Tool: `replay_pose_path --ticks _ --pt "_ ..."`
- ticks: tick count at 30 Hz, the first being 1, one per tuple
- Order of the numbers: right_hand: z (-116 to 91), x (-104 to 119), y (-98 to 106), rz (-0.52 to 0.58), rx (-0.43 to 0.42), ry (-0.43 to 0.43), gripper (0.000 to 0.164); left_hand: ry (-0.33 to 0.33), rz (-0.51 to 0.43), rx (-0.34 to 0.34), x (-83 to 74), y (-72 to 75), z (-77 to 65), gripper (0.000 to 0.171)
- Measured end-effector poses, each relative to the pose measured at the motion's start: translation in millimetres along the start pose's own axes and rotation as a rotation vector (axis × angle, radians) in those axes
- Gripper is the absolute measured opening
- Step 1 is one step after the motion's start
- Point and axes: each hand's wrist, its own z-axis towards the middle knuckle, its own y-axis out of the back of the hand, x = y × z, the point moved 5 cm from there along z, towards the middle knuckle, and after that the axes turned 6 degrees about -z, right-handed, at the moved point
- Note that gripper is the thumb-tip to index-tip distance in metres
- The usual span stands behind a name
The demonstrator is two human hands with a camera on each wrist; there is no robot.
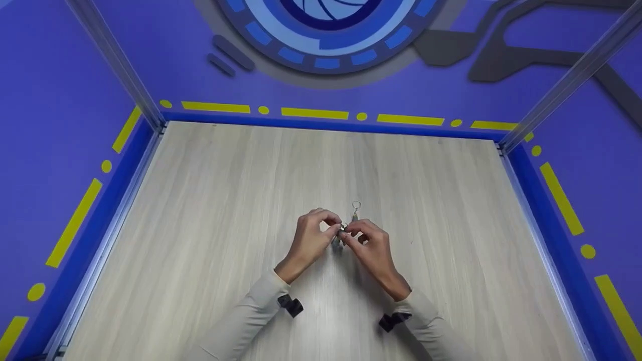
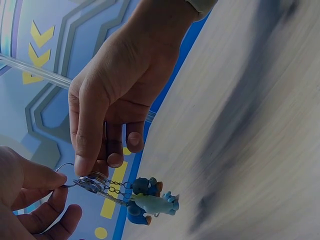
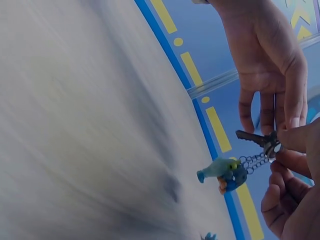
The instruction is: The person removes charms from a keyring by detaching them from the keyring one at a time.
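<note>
Two pale sleeves, each with a black camera at the wrist, reach over the near part of the tabletop. The grip of the left hand is a thumb-and-finger pinch on a ring, and the right hand's grip pinches a key, held up between the hands above the tabletop, with small blue charms hanging below on chains. Just beyond the right hand, a second keychain lies on the tabletop, and past the far edge rises a blue wall with yellow dashes.
</note>
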Motion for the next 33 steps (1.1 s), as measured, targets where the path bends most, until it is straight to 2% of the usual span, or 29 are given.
replay_pose_path --ticks 8,16,19,23,26,33 --pt "0.3 0.3 -0.1 0.002 0.024 0.024 0.003 0.004 -0.002 -0.008 1.4 2.2 0.0 0.01" --pt "-0.2 -0.6 4.4 0.022 0.002 0.043 0.012 0.007 -0.001 -0.018 3.1 4.3 0.3 0.01" --pt "1.8 6.1 6.5 0.039 -0.001 0.048 0.012 0.006 -0.001 -0.019 3.5 4.8 -0.1 0.011" --pt "6.2 25.8 13.3 0.06 0.001 0.044 0.011 0.006 -0.005 -0.02 3.3 5.1 -0.4 0.011" --pt "8.8 36.6 18.3 0.032 0.0 0.031 0.011 0.011 -0.008 -0.023 3.3 4.8 -0.4 0.011" --pt "10.7 38.0 22.9 0.015 0.016 -0.002 0.012 0.031 -0.016 -0.034 4.2 4.8 -0.1 0.013"
